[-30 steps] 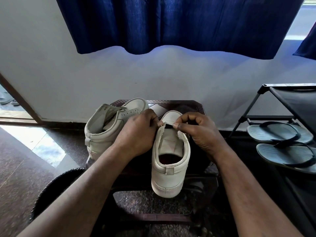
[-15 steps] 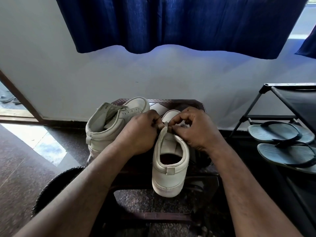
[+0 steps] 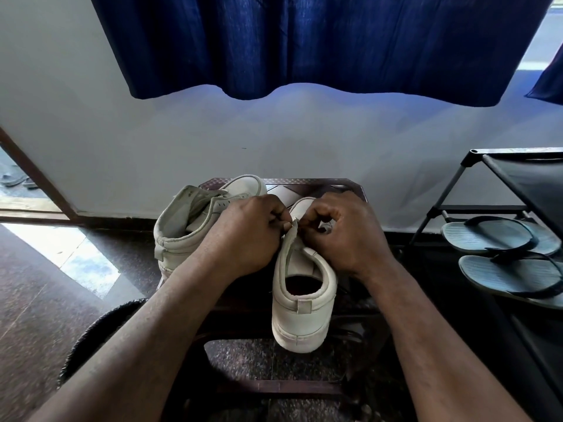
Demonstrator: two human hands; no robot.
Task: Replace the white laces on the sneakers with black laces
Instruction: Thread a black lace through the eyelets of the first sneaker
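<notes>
- Two white sneakers sit on a dark stool (image 3: 304, 181) against a pale wall (image 3: 152, 132).
- Near sneaker (image 3: 301, 303): upright, heel toward the camera, toe toward the wall, at the right half of the stool.
- Far sneaker (image 3: 189, 220): just to the left, tipped with its opening facing left and toward the camera, partly behind the left forearm.
- Left hand (image 3: 246, 236): fingers curled, thumb and forefinger pinching the top edge of the near sneaker's left flap, which stands up between the two hands.
- Right hand (image 3: 344, 236): fingers curled tight over the front of the near sneaker, fingertips almost meeting the left hand's. What they grip is hidden, so cannot tell.
- Eyelet rows of the near sneaker are covered by both hands; what is threaded there cannot be told.
- Blue curtain (image 3: 320, 44) hangs above.
- Black rack (image 3: 518, 184) at right, a pair of grey sandals (image 3: 499, 239) on its shelf.
- Speckled dark floor (image 3: 36, 300) below, bright patch at left.
</notes>
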